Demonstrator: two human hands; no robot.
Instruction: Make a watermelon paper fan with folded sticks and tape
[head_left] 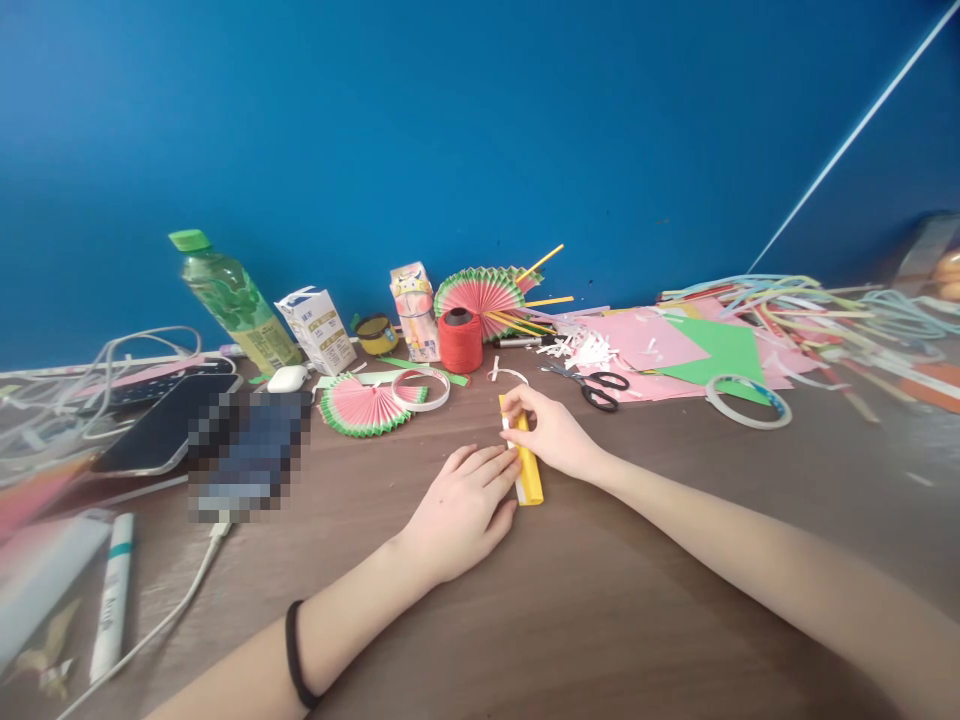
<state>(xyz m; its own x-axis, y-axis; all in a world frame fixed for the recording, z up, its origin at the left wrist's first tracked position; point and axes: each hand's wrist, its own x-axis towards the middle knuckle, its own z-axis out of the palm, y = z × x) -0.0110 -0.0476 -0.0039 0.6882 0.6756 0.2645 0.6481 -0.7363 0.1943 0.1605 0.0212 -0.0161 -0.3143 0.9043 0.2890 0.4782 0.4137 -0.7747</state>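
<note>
From my head view, the folded yellow paper strip lies on the brown table in front of me, a narrow white strip along its left side. My left hand is flat and unclenched, fingertips resting on its left edge. My right hand curls thumb and fingers over its far end; whether they pinch it I can't tell. Beyond sit black-handled scissors and a red thread spool.

Matt paper strip, apparently wooden table
</note>
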